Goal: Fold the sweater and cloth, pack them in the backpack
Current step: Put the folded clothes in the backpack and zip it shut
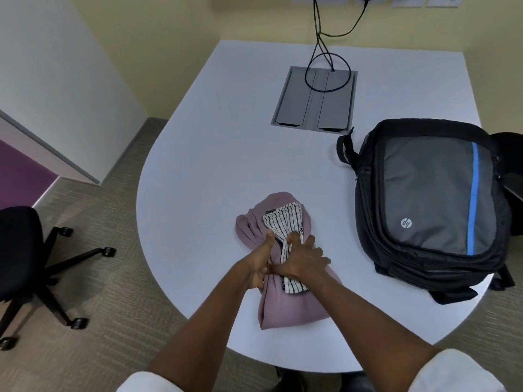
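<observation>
A mauve sweater (285,306) lies bunched near the front of the white table (215,154), with a white striped cloth (284,222) lying on top of it. My left hand (261,264) grips the sweater's left side at its pinched middle. My right hand (302,260) presses down on the striped cloth and the sweater at the same spot. The two hands touch each other. A black and grey backpack (433,199) with a blue stripe lies flat to the right, zipped shut, apart from the clothes.
A grey cable box (314,100) is set into the table behind, with black cables (319,46) running to wall sockets. A black office chair (25,261) stands on the carpet at left. Another dark chair (509,148) shows behind the backpack.
</observation>
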The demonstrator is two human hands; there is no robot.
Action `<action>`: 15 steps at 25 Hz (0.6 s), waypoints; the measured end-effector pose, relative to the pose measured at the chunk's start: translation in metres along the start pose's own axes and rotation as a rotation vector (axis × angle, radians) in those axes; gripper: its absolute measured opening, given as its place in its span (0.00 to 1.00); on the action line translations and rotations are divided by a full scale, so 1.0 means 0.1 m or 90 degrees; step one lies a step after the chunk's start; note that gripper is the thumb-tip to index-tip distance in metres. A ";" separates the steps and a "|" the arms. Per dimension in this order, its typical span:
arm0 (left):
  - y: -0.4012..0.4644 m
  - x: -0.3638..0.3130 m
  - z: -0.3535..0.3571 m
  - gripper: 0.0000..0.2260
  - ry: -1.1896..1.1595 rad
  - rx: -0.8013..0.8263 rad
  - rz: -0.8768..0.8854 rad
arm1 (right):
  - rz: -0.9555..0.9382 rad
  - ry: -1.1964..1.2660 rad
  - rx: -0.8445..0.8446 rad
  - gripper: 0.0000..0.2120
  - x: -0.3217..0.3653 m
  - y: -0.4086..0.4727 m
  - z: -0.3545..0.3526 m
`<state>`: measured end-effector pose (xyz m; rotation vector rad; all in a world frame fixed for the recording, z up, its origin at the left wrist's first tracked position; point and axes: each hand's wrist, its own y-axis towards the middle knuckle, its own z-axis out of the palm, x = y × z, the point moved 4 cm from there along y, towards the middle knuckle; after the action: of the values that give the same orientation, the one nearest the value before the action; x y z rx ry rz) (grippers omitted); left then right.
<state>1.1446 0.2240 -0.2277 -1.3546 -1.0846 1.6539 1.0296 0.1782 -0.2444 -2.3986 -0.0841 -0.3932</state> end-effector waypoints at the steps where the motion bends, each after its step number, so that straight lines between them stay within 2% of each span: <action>1: 0.04 0.02 -0.04 0.47 0.009 0.003 -0.010 | 0.001 -0.012 -0.008 0.53 0.01 0.01 0.02; 3: 0.08 0.05 -0.09 0.49 0.027 0.015 -0.015 | 0.003 -0.032 -0.027 0.55 0.05 0.03 0.09; 7: 0.18 0.07 -0.15 0.49 0.110 -0.034 -0.020 | 0.010 -0.073 -0.082 0.53 0.10 0.07 0.21; 10: 0.20 0.08 -0.18 0.46 0.101 -0.048 -0.001 | 0.009 -0.078 -0.091 0.52 0.09 0.11 0.21; 15: 0.30 0.11 -0.10 0.36 0.076 -0.058 0.066 | -0.046 -0.058 -0.178 0.40 0.02 0.11 0.11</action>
<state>1.1515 0.2247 -0.2603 -1.5722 -1.0458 1.5915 1.0366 0.1768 -0.2585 -2.6964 -0.1677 -0.3475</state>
